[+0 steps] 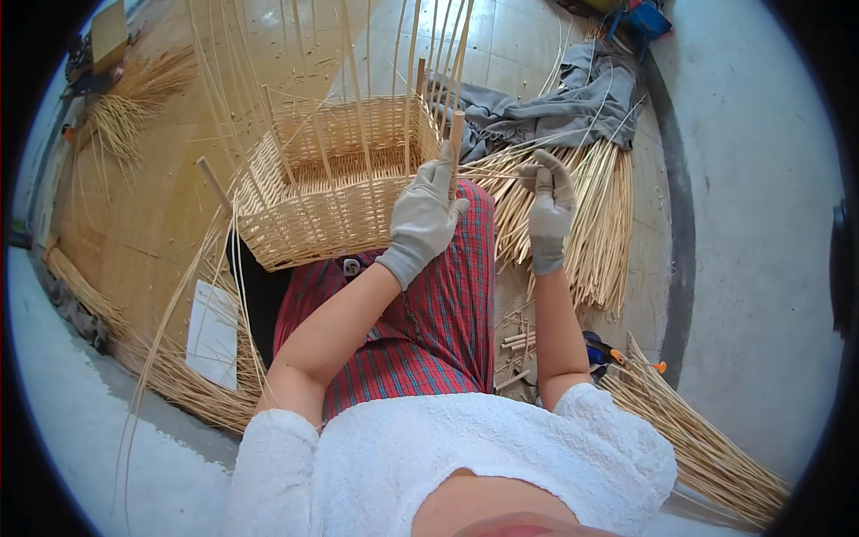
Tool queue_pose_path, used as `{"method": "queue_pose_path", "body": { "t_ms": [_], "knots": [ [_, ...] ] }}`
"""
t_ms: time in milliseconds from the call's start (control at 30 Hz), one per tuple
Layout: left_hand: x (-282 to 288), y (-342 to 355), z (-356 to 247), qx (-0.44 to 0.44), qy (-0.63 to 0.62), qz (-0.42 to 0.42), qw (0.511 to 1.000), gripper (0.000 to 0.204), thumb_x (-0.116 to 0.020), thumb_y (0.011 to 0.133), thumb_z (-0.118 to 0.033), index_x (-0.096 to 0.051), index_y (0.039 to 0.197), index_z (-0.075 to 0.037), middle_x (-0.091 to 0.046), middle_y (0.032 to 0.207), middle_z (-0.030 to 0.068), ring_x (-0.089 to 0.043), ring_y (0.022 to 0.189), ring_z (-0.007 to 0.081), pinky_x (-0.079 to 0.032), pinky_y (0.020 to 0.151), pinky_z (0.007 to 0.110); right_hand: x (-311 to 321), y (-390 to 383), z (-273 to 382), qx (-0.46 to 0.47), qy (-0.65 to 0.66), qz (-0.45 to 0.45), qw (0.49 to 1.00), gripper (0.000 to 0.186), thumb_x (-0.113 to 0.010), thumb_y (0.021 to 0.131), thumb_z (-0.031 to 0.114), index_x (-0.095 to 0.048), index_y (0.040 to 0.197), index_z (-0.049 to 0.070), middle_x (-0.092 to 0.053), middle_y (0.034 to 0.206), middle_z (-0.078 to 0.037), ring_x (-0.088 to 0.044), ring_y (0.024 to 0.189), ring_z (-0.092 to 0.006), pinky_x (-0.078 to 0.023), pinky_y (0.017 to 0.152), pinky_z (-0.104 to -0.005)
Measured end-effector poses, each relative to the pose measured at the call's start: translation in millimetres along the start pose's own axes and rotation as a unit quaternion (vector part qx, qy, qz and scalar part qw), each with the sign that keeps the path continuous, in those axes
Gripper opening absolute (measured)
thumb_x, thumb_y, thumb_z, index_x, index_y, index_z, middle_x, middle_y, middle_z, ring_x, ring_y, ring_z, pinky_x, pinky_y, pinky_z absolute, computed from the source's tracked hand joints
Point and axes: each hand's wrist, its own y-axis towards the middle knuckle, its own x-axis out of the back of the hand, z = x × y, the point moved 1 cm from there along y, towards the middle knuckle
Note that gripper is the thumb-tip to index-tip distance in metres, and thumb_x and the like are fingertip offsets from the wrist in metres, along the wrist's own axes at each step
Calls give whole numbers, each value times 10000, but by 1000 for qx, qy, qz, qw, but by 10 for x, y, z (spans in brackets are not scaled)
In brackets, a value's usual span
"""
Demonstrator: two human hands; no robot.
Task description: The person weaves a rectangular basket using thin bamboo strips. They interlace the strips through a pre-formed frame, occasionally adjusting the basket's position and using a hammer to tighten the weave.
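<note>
A rectangular wicker basket (318, 219), partly woven, rests tilted on my lap, with tall upright canes rising from its walls and thick wooden posts at its corners. In a pale work glove, my left hand (425, 208) grips the basket's right near corner, its fingers up against the corner post (457, 134). My right hand (550, 204), gloved too, is off to the right of the basket with its fingers pinched together. A thin wicker strand (495, 173) runs from that corner to the right fingers.
A big bundle of cut canes (595, 233) lies at the right, partly under a grey cloth (586, 98). More cane bundles lie at lower right (689, 430), lower left (170, 380) and far left (134, 98). A white sheet (212, 336) lies left of my lap. Short sticks (517, 342) are beside my right forearm.
</note>
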Motion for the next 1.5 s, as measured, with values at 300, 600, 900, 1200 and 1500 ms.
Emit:
{"method": "queue_pose_path", "body": {
  "t_ms": [300,600,900,1200,1500],
  "knots": [
    [579,-1193,1628,172,-239,-138,946,316,-713,991,-134,-689,1295,-52,-689,1275,111,-660,1152,239,-536,988,359,-310,-771,31,29,-100,-15,994,238,-670,979,50,-700,1214,38,-684,1172,-145,-657,1124,-280,-522,997,-389],
    [1706,-1341,1854,160,-197,-426,869,151,-760,982,-136,-676,943,-17,-700,885,39,-649,796,138,-552,749,289,-2027,-1851,515,154,-96,482,857,238,-659,973,154,-714,1203,178,-706,1098,-116,-696,1013,-328,-581,873,-421],
    [1882,-946,2106,4,-193,-286,939,458,-865,804,-27,-622,1192,-47,-484,1423,98,-563,1241,209,-500,1058,344,-2618,-2055,896,320,-93,401,853,229,-666,965,203,-731,1165,111,-748,950,-105,-746,937,-289,-602,780,-419],
    [1755,-870,2729,21,-339,-120,933,427,-802,898,-111,-589,1268,-135,-568,1331,34,-592,1075,136,-529,893,290,-2374,-1048,153,-190,69,136,970,235,-683,1040,218,-770,1109,11,-766,985,-36,-689,832,-81,-538,721,-223],
    [1564,-839,2610,118,-441,-189,870,255,-709,972,-82,-647,1217,-123,-562,884,-45,-523,770,56,-463,681,230,-3473,-299,1363,118,-16,262,958,490,-606,1027,153,-509,1501,79,-656,1336,-178,-698,928,-180,-580,872,-377]
  ]
}}
